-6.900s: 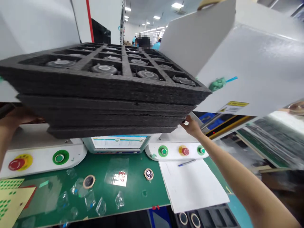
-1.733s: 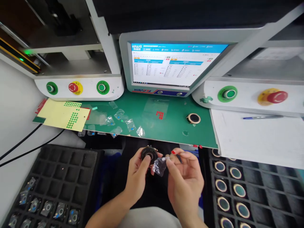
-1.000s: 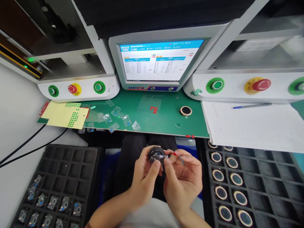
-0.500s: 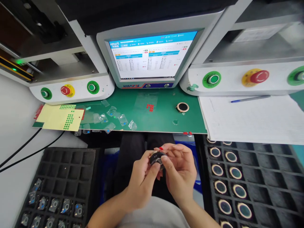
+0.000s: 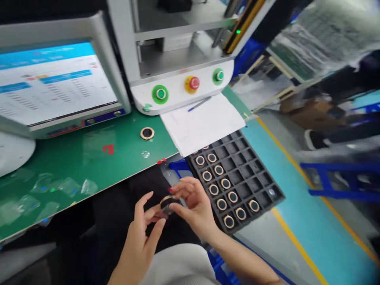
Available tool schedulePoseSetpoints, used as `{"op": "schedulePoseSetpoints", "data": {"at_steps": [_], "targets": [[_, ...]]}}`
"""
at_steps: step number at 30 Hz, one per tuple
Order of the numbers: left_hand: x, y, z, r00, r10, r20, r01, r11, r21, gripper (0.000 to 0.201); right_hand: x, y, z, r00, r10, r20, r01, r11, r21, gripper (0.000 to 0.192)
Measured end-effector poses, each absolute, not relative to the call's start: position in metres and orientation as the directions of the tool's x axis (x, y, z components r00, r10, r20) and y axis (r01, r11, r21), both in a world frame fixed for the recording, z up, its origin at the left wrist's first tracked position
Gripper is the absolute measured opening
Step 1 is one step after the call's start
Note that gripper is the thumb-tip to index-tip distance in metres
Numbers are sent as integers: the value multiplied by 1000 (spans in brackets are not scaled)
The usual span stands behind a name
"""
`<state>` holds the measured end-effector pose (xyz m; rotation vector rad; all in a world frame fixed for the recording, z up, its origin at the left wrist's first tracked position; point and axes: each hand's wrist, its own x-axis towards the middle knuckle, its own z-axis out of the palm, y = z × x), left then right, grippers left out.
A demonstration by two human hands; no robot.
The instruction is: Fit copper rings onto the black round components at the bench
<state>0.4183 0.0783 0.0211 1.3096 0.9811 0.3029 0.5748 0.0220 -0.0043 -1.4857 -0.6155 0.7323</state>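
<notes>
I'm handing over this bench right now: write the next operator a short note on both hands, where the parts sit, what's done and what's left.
Left hand: open, fingertips touching the round black part from the left.
Right hand: pinching that part by its rim, in front of the green bench.
Parts: black foam tray on the right holds ringed discs in its near-left pockets; the far-right pockets look empty. One gold-ringed disc lies loose on the bench, with clear film scraps to its left.
Done: cannot tell whether the held part is finished.
Left: held part not yet set down; the tray discs look uncovered.
</notes>
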Motion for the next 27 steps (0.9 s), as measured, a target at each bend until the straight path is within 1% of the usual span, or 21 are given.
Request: {"op": "schedulePoseSetpoints", "data": {"at_steps": [2, 3, 5, 6, 7, 8, 10, 12, 13, 16, 18, 22, 27], "targets": [[426, 84, 16, 613, 677, -406, 406, 170, 898, 46, 610, 4, -32, 813, 582, -36, 50, -130, -990, 46], [429, 87, 16, 618, 679, -395, 441, 116, 890, 42, 630, -8, -47, 880, 476, -1, 99, -184, -978, 43], [433, 92, 15, 611, 690, -388, 502, 42, 864, 35, 672, -39, -77, 956, 287, 67, 161, -320, -934, 43], [435, 95, 15, 603, 699, -386, 524, 18, 851, 34, 692, -56, -90, 972, 214, 95, 174, -388, -905, 40], [437, 97, 14, 591, 711, -382, 541, 3, 841, 33, 709, -75, -102, 980, 156, 121, 180, -454, -873, 33], [438, 98, 13, 579, 722, -379, 551, -4, 834, 33, 723, -94, -112, 983, 107, 147, 182, -513, -839, 29], [442, 101, 9, 576, 723, -381, 557, -7, 830, 33, 742, -128, -129, 980, 40, 197, 180, -614, -769, 30], [446, 101, 5, 591, 697, -407, 572, -6, 821, 31, 750, -152, -143, 973, 18, 228, 179, -685, -706, 32], [447, 100, 3, 602, 679, -421, 579, -8, 816, 30, 752, -160, -150, 972, 24, 234, 181, -710, -680, 33], [452, 98, 2, 638, 637, -432, 582, -31, 813, 29, 754, -171, -171, 972, 71, 223, 198, -756, -624, 33], [453, 97, 4, 653, 628, -423, 581, -58, 812, 28, 755, -171, -182, 972, 100, 214, 211, -773, -599, 34], [449, 102, 5, 642, 663, -385, 576, -86, 813, 28, 756, -174, -190, 966, 137, 218, 240, -790, -564, 34], [438, 107, 0, 606, 719, -341, 587, -114, 802, 25, 748, -175, -167, 953, 174, 249, 289, -774, -563, 32]]}}
